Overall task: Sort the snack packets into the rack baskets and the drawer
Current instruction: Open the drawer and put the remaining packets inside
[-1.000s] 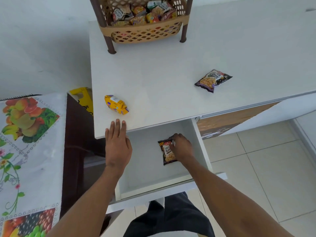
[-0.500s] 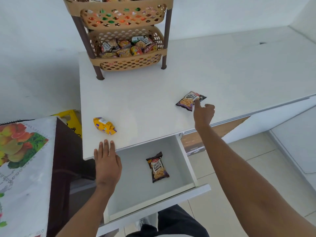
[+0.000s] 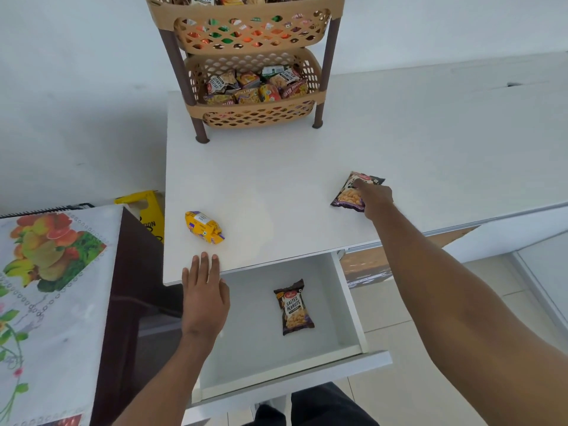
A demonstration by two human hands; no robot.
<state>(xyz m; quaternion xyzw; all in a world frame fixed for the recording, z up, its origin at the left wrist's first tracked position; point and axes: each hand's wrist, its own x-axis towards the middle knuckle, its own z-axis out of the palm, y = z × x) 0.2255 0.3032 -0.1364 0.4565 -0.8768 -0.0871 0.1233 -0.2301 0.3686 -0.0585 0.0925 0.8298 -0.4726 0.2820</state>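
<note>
Peanut packet [image 3: 345,196] lies on counter [image 3: 276,179], right side. Right hand [image 3: 375,199] covers its edge, fingers curled onto it; full pinch unclear. Left hand [image 3: 204,295] lies flat on counter edge, fingers straight, likely bracing. Matching packet [image 3: 293,307] sits in open drawer [image 3: 255,348], the probable destination.

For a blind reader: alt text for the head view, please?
A person's right hand touches a peanut packet on a counter; the left hand rests flat at the counter's edge near a yellow packet. A second peanut packet lies in the open drawer, and a basket rack holds more.
</note>
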